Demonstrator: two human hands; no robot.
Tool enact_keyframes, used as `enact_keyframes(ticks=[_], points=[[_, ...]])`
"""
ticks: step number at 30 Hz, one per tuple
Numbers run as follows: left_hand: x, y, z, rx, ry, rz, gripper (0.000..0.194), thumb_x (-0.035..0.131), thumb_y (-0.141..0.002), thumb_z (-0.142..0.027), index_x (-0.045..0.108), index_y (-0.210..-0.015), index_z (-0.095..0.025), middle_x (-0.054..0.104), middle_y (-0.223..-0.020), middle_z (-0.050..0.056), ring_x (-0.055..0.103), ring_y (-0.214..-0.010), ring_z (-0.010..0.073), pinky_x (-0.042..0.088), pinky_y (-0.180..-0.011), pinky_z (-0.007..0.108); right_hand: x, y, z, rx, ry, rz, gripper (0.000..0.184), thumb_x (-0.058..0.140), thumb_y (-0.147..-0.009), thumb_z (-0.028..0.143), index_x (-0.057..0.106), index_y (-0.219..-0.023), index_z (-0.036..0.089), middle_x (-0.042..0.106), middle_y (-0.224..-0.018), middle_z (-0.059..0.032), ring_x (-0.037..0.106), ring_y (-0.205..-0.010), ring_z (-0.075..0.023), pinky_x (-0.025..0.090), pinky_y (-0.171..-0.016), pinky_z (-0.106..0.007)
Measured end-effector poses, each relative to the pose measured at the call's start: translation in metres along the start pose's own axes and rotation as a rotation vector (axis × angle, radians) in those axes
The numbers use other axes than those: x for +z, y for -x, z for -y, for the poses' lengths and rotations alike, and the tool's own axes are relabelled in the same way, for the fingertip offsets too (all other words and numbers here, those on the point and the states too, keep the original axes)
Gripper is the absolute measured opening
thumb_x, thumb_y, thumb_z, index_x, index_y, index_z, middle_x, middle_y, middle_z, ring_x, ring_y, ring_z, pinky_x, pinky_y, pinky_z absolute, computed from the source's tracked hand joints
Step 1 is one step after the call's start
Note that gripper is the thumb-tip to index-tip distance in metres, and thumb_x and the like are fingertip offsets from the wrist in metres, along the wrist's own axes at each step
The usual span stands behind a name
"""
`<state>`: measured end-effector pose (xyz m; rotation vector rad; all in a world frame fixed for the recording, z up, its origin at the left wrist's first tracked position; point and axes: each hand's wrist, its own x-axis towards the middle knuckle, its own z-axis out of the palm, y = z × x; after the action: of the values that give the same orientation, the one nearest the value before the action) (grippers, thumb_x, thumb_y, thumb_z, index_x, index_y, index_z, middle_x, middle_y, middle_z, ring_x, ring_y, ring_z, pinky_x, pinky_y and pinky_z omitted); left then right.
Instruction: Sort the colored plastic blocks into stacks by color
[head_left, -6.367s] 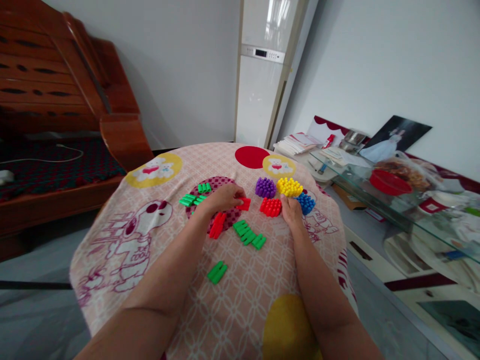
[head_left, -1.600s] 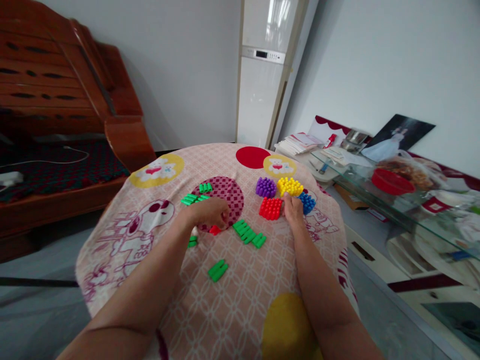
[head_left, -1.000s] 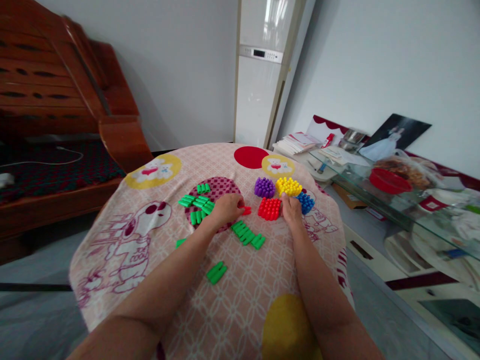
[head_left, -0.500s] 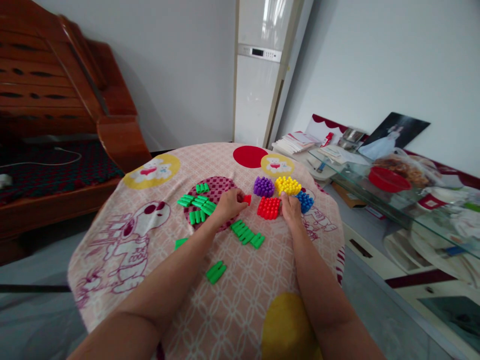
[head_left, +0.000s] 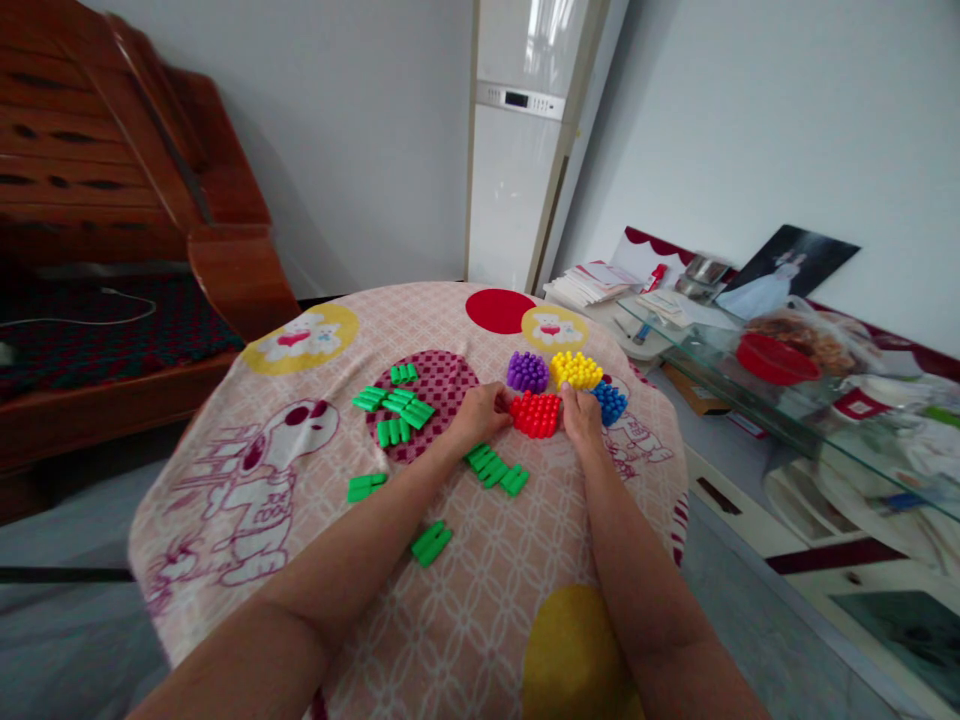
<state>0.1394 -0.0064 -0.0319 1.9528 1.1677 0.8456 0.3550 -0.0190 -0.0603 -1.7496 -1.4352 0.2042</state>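
Toward the far right edge of the table (head_left: pixel 480 620), the left hand (head_left: pixel 484 412) and right hand (head_left: pixel 583 415) are staying apart, flanking one red cluster (head_left: pixel 535 415), presumably to keep it packed; whether either is gripping, I cannot tell. One purple cluster (head_left: pixel 528 372), one yellow cluster (head_left: pixel 576 371) and one blue cluster (head_left: pixel 610 402) are crowding around it, while two lone green blocks (head_left: pixel 431 543) are lying nearer the table's near edge and other green pieces (head_left: pixel 394 433) are bunching too tightly to count.
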Motion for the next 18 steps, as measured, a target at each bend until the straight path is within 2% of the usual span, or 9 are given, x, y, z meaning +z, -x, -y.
enact_keyframes(ticks=[4,7,11,14,18], points=[[-0.003,0.001,0.003,0.015,-0.035,-0.015,0.017,0.064,-0.066,-0.005,0.062,-0.079,-0.016,0.071,-0.077,0.001,0.067,-0.071,0.0139,0.053,-0.068,0.024,-0.001,0.000,0.001,0.001,-0.011,0.011,0.066,0.028,-0.099,0.058,0.074,-0.075,0.017,0.068,-0.072,-0.0154,0.065,-0.081,-0.0300,0.046,-0.078,-0.041],[-0.008,0.002,0.010,-0.004,-0.106,-0.087,0.012,0.064,-0.069,-0.009,0.062,-0.079,-0.016,0.071,-0.076,0.002,0.067,-0.071,0.0148,0.053,-0.068,0.025,-0.002,0.000,0.002,0.024,-0.028,0.006,0.065,0.027,-0.098,0.056,0.075,-0.077,0.016,0.070,-0.074,-0.0153,0.065,-0.080,-0.0293,0.047,-0.079,-0.041],[-0.019,0.007,0.018,-0.056,-0.117,-0.088,0.012,0.062,-0.072,-0.012,0.065,-0.083,-0.015,0.071,-0.074,0.002,0.067,-0.070,0.0155,0.054,-0.070,0.027,-0.004,0.002,0.005,0.063,-0.064,-0.016,0.063,0.027,-0.098,0.054,0.075,-0.079,0.017,0.067,-0.066,-0.0118,0.065,-0.075,-0.0282,0.047,-0.078,-0.040],[-0.032,0.011,0.015,-0.034,-0.087,-0.073,0.015,0.062,-0.073,-0.014,0.067,-0.087,-0.015,0.073,-0.078,0.003,0.069,-0.073,0.0161,0.055,-0.072,0.027,-0.006,0.008,0.006,0.078,-0.101,-0.033,0.064,0.025,-0.097,0.053,0.075,-0.082,0.017,0.063,-0.059,-0.0086,0.064,-0.072,-0.0275,0.048,-0.076,-0.038],[-0.056,0.017,0.001,0.050,-0.035,-0.213,0.023,0.060,-0.077,-0.021,0.070,-0.097,-0.015,0.075,-0.086,0.004,0.070,-0.080,0.0173,0.055,-0.077,0.028,-0.012,0.026,0.009,0.051,-0.127,-0.083,0.067,0.024,-0.095,0.059,0.074,-0.085,0.016,0.061,-0.054,-0.0062,0.063,-0.068,-0.0260,0.047,-0.070,-0.035]])
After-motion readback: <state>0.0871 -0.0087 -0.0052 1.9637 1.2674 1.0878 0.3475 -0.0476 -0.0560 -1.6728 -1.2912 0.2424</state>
